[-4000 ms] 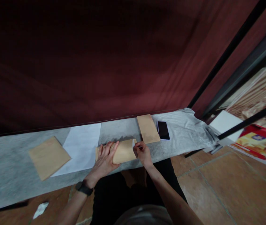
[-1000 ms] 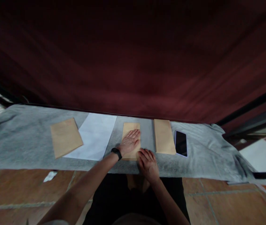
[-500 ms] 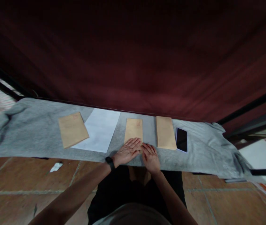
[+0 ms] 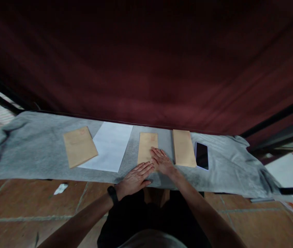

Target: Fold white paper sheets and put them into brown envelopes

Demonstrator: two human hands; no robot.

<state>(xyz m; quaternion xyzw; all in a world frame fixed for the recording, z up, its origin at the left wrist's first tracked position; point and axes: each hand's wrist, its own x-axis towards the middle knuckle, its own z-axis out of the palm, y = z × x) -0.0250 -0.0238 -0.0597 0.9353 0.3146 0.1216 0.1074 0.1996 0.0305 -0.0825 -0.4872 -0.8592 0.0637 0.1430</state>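
A narrow brown envelope (image 4: 147, 146) lies upright on the grey cloth (image 4: 32, 151) in front of me. My right hand (image 4: 163, 162) rests flat with spread fingers on the envelope's lower right corner. My left hand (image 4: 134, 179), a black band on its wrist, lies flat on the cloth just below the envelope, its fingertips near the bottom edge. Neither hand holds anything.
A second narrow brown envelope (image 4: 184, 148) lies to the right, with a black phone (image 4: 202, 155) beside it. A white sheet (image 4: 109, 146) and a wider brown envelope (image 4: 79, 146) lie to the left. A dark red curtain (image 4: 146, 62) hangs behind. A paper scrap (image 4: 60, 188) lies on the tiled floor.
My left hand has slid down off the envelope onto the cloth. My right hand has moved up onto the envelope's lower right part. Four seconds ago the envelope lay sideways under both hands.
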